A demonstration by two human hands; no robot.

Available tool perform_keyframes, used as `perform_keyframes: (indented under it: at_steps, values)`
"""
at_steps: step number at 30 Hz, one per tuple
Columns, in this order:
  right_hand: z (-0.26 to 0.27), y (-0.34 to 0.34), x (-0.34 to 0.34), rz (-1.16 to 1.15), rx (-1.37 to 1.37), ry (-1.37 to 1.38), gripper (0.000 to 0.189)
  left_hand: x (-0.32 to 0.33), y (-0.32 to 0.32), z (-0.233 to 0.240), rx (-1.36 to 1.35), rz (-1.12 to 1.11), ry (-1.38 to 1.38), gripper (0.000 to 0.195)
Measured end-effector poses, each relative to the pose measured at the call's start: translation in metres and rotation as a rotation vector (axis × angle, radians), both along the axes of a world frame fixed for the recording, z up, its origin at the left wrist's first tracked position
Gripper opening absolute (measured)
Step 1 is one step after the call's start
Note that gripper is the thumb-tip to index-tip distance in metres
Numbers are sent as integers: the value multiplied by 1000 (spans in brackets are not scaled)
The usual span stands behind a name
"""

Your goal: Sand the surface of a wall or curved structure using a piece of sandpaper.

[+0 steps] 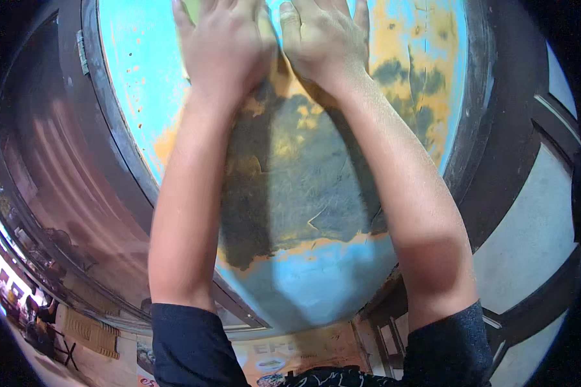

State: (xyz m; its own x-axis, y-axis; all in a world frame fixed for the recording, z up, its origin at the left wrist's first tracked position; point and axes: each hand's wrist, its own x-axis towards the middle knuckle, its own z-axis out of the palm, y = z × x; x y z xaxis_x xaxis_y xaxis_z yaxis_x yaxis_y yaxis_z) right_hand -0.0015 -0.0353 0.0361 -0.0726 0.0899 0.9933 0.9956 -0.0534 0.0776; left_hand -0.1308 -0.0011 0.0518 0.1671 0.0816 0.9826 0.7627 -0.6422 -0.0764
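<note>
Both my hands reach up to the top edge of the view, against a wall panel with worn turquoise paint (310, 280). My left hand (227, 43) is blurred, palm towards the surface. A flat yellow-green thing (191, 8) shows beside its outer finger; what it is, I cannot tell. Close by on the right, my right hand (324, 43) has its thumb and outer finger spread. The fingertips of both hands run out of view, and the palms are hidden. Between my forearms lies a dark grey bare patch (314, 188) with cracks and a ragged orange-tan edge.
A dark frame (479, 87) borders the panel. At the left is a dark glossy door (72, 159) with a hinge (82, 52). Pale panels (527, 227) in dark framing stand at the right. Low down are a banner (319, 348) bearing writing and a tan ribbed object (89, 334).
</note>
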Motion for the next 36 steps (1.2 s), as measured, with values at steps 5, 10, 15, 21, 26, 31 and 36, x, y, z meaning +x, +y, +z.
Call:
perform_keyframes:
  at_steps: [5, 10, 15, 21, 26, 31, 36]
  values:
    - [-3, 4, -2, 4, -5, -6, 59, -8, 22, -7, 93, -9, -91, 57]
    - [-4, -3, 5, 46, -10, 4, 58, 2, 34, -85, 241, -61, -63, 50]
    - [-1, -9, -8, 109, -35, 27, 58, -15, 42, -37, 350, 45, 3, 52]
    - [-6, -2, -10, -9, 61, -36, 58, -18, 41, -28, 356, 9, -47, 52]
    - [-6, -3, 0, 40, 28, 27, 57, -20, 43, -86, 254, -69, 84, 54]
    - [-7, -1, -11, 28, 42, -3, 57, -45, 55, -23, 365, 11, -67, 49]
    - [-9, 0, -6, 16, 25, 54, 57, -48, 57, -54, 306, -35, -69, 51]
